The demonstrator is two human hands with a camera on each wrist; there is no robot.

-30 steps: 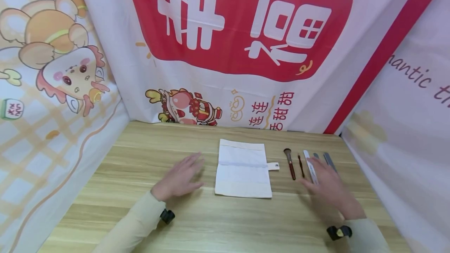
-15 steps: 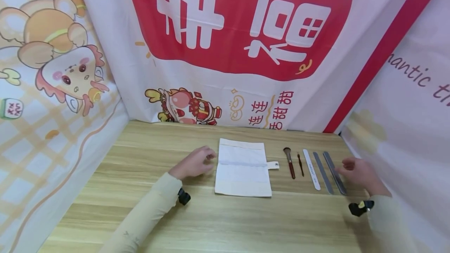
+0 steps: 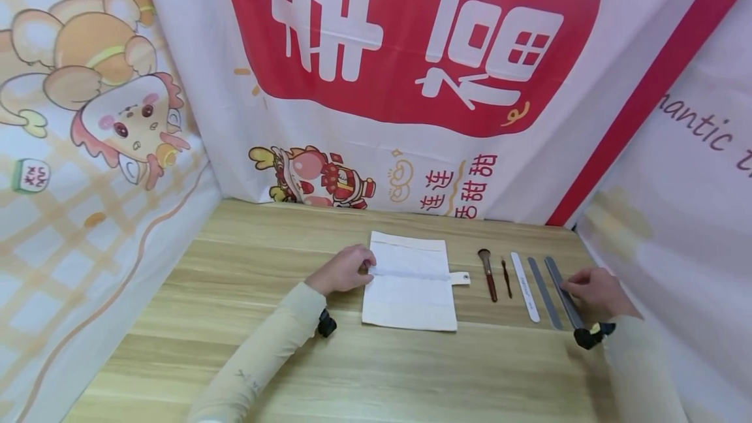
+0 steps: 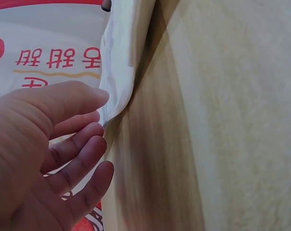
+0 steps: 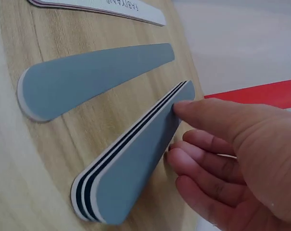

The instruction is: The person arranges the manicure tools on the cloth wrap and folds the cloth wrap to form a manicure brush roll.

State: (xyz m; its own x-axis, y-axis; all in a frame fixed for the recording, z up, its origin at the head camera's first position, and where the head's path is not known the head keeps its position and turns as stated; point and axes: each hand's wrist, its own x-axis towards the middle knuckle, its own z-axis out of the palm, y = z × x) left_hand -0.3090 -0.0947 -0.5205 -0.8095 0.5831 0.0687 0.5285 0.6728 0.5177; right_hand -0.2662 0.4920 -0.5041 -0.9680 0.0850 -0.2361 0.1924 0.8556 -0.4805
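Observation:
An unfolded white cloth pouch [image 3: 408, 282] with a snap tab lies mid-table. My left hand [image 3: 346, 269] is at its left edge; in the left wrist view, thumb and index fingertips pinch the edge of the cloth, the other fingers loosely curled. To the far right lies a thick grey nail file [image 5: 140, 154] with dark and white layers along its side. My right hand [image 3: 600, 291] grips it, thumb on its top face and fingers curled at the far side, where their contact is partly hidden.
Left of the thick file lie a thin grey nail file [image 3: 544, 292], a white nail file [image 3: 525, 287], a slim brown tool [image 3: 506, 278] and a brush [image 3: 487, 275] with dark bristles. Printed curtains [image 3: 411, 136] stand along the table's back and sides.
My left hand has moved right to the pouch's edge. My right hand first moved right past the files, then came back onto the thick one. The laid-out things stay in place.

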